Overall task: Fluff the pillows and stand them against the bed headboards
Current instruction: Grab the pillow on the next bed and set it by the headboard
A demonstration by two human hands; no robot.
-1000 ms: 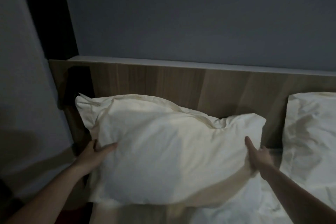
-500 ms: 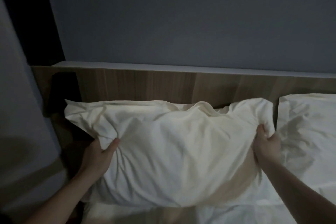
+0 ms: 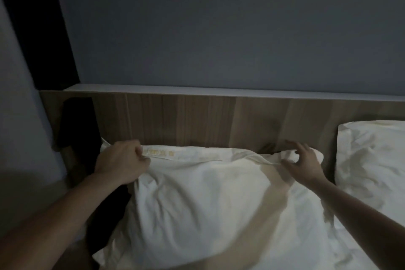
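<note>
A white pillow (image 3: 197,208) leans with its top edge low against the wooden headboard (image 3: 197,120). My left hand (image 3: 120,162) grips the pillow's top left corner, fingers curled round the hem. At the top right corner, my right hand (image 3: 300,160) pinches the pillowcase fabric between thumb and fingers, the other fingers spread. A second white pillow (image 3: 372,160) stands against the headboard at the right edge of the view.
A pale ledge (image 3: 219,90) tops the headboard under a grey-blue wall. A dark gap (image 3: 76,125) runs between the bed's left side and a light wall at the left. White bed linen (image 3: 361,245) lies below the pillows.
Both hands have moved from the pillow's sides up to its top corners. The pillow's top edge now sits lower on the headboard, and the view has shifted closer.
</note>
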